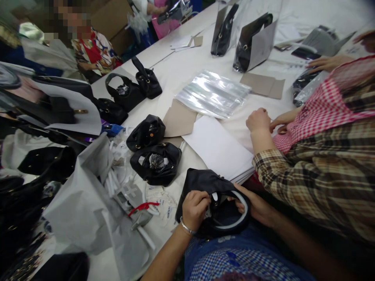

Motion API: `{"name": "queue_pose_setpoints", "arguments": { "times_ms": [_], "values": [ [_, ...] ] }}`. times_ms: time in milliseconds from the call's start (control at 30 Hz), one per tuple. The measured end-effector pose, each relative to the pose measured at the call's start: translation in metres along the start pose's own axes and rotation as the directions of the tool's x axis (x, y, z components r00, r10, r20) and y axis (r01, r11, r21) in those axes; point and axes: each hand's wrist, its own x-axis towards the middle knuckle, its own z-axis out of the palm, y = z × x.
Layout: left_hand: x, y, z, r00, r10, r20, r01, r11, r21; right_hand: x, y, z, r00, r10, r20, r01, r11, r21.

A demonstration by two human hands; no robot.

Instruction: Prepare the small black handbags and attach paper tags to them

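A black handbag rests at the table's near edge, against my lap, with a white tube curving along its round handle. My left hand, a bracelet at its wrist, has its fingers closed at the bag's opening, on a small piece I cannot make out. On the far side, my right hand holds the bag and handle, its fingertips showing inside the loop. Just beyond stand two more black handbags, one with clear wrapping inside and another behind it.
White paper sheets, clear plastic sleeves and brown cards lie mid-table. A grey sheet, white tubes and a red strip are at left. Wrapped bags stand at the back. A co-worker's plaid sleeve is close at right.
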Motion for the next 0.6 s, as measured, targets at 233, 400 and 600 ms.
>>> {"name": "queue_pose_setpoints", "arguments": {
  "times_ms": [233, 400, 600],
  "values": [
    [0.005, 0.010, 0.006, 0.995, 0.025, 0.102, -0.033, 0.997, 0.073, -0.013, 0.018, -0.005, 0.757, 0.470, 0.455, -0.648, 0.444, 0.619],
    [0.014, 0.023, 0.009, 0.965, -0.081, 0.251, 0.015, 0.967, 0.253, -0.014, 0.016, -0.006, 0.747, 0.512, 0.424, -0.646, 0.410, 0.643],
    [0.012, 0.027, 0.010, 0.950, -0.118, 0.289, 0.022, 0.949, 0.316, -0.015, 0.014, -0.004, 0.764, 0.499, 0.409, -0.629, 0.435, 0.644]
  ]
}}
